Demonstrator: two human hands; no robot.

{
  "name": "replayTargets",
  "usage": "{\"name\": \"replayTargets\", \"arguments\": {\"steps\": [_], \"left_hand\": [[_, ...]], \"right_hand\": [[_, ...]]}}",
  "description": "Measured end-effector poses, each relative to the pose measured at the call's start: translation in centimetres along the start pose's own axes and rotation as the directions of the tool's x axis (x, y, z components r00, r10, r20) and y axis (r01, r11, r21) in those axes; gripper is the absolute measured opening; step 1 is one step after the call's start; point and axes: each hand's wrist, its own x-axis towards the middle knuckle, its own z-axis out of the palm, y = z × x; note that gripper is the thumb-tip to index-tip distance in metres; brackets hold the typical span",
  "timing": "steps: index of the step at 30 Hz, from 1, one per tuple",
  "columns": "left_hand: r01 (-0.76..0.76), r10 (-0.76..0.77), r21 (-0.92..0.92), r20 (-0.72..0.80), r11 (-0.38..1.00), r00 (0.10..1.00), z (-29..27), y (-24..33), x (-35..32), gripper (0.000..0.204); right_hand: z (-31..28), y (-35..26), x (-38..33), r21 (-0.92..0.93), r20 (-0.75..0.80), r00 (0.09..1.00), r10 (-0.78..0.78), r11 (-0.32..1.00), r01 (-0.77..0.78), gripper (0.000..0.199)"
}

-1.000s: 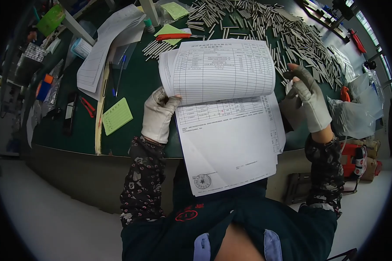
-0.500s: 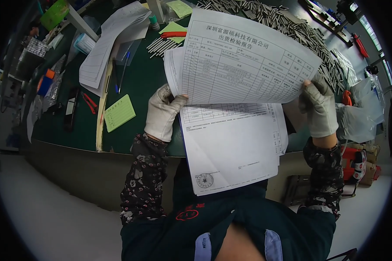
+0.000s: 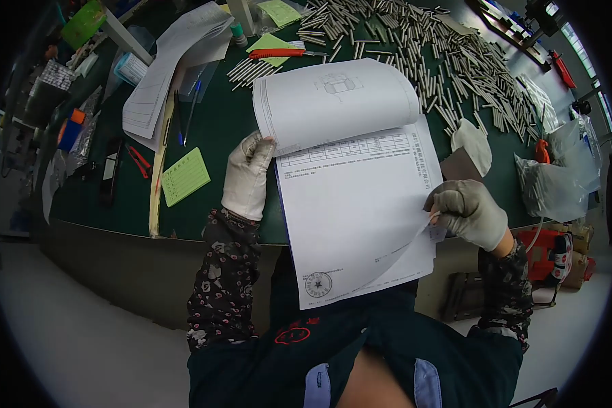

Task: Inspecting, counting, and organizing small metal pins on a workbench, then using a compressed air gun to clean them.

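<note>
At the front edge of the green table [image 3: 221,129], the paper bundle [image 3: 350,211] is laid, its lower part hanging out over the edge toward the body. It is made of thin, smooth white sheets, printed with tables and a round stamp. By the left hand [image 3: 247,173], covered with a pale fabric glove, the left margin of the folded-back sheets [image 3: 340,102] is pinched; the fingers are bent and closed, with the thumb pressed on the paper. These sheets are arched into a soft, rounded roll at the top. By the right hand [image 3: 470,212], also gloved, the right edge of the lower sheet [image 3: 360,231] is gripped between curled, closed fingers and thumb, and its corner is bent up in a smooth curve. Beyond the paper, many slim, shiny metal rods [image 3: 469,81] are scattered in a heap. Near them a red cutter [image 3: 277,53] is placed. At the left, a green notepad [image 3: 185,177] is seen; at the right, a wrinkled, translucent plastic bag [image 3: 547,187].
</note>
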Motion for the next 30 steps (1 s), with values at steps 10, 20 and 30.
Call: {"name": "replayTargets", "arguments": {"steps": [10, 20, 30], "left_hand": [[-0.008, 0.008, -0.005, -0.004, 1.000, 1.000, 0.0, -0.5, 0.1, 0.019], [0.000, 0.008, -0.071, 0.114, 0.997, 0.993, 0.3, -0.2, 0.3, 0.012], [0.061, -0.043, -0.217, 0.087, 0.974, 0.995, 0.3, 0.2, 0.0, 0.025]], "right_hand": [[-2.6, -0.2, 1.4, 0.333, 0.160, 0.965, 0.208, 0.909, -0.251, 0.051], [-2.2, 2.9, 3.2, 0.703, -0.478, 0.647, 0.594, 0.700, -0.123, 0.059], [-1.0, 0.8, -1.3, 0.581, -0.559, 0.651, 0.514, 0.803, -0.136, 0.033]]}}
